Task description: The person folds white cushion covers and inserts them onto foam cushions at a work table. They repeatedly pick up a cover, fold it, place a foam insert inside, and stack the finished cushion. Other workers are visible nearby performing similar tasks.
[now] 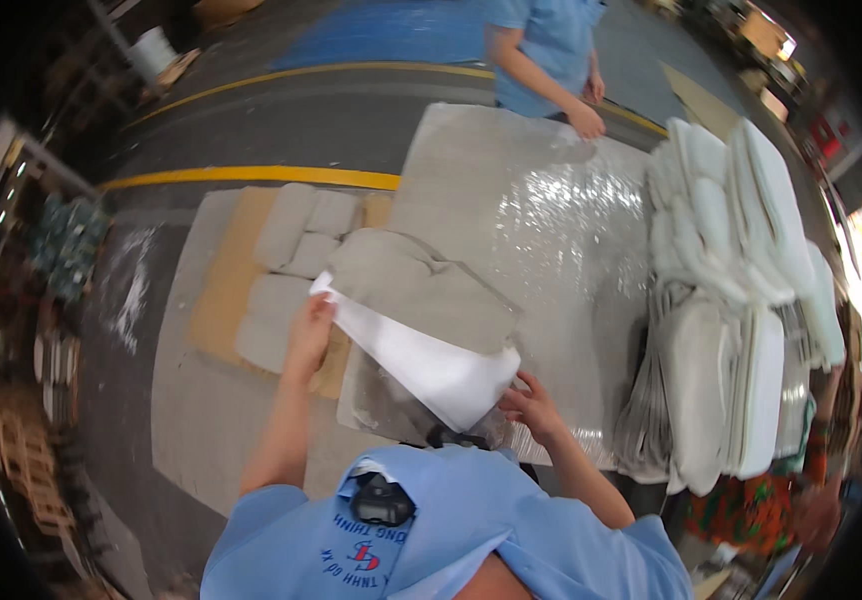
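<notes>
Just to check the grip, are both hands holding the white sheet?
Yes, the left hand and right hand each grip an end of the white sheet.

A plain white sheet [421,362] was seen across a grey fabric piece [421,285]. The worktop [541,230] was covered in pale grey with a glittering, silvery sheen. Off-white and pale grey was noted for the stacked cushion covers [741,300]. Light grey pads [291,260] were laid on tan brown cardboard [226,280]. The dark grey floor [281,120] was marked with yellow lines [251,177] and a blue patch [391,30]. Light blue was worn on the near shirt [471,520], with red and dark blue lettering.
</notes>
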Motion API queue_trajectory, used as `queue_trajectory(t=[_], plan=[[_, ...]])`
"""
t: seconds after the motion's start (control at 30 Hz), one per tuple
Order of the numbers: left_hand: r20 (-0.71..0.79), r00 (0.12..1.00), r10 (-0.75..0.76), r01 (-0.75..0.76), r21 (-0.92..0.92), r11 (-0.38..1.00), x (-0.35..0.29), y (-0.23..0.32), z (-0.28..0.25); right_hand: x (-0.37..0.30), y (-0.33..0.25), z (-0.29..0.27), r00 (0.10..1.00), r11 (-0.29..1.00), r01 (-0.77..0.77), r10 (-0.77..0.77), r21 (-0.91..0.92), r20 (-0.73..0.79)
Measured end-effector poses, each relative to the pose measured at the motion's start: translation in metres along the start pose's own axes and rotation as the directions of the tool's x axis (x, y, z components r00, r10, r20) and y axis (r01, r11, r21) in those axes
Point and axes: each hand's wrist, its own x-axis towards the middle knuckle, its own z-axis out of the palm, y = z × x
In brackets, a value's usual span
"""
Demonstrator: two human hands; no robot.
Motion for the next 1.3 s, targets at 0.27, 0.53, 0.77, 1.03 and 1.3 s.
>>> queue_trajectory(t=[0.27,0.53,0.77,1.03,1.3], plan=[[0.102,0.978,-0.183,0.15,0.272,0.951,0.132,0.007,-0.014,0.014,-0.003,0.065,0.98,0.983,0.0,0.037,0.183,-0.196],[0.332,0.878,-0.344,0.309,0.155,0.938,0.157,0.015,-0.003,0.023,0.002,0.073,0.979,0.95,0.091,-0.03,0.298,-0.203],[0.472,0.882,0.0,0.049,-0.092,0.995,0.113,0.031,-0.017,0.009,0.01,0.069,0.905,0.918,0.345,-0.27,0.195,-0.33],[0.272,0.905,0.326,-0.252,-0.275,0.928,0.002,0.029,-0.055,-0.092,0.003,0.04,0.704,0.772,0.636,-0.588,-0.017,-0.399],[0.336,0.904,0.265,-0.288,0.019,0.957,-0.052,-0.048,-0.037,-0.083,0.07,0.023,0.668,0.771,0.53,-0.636,-0.353,-0.387]])
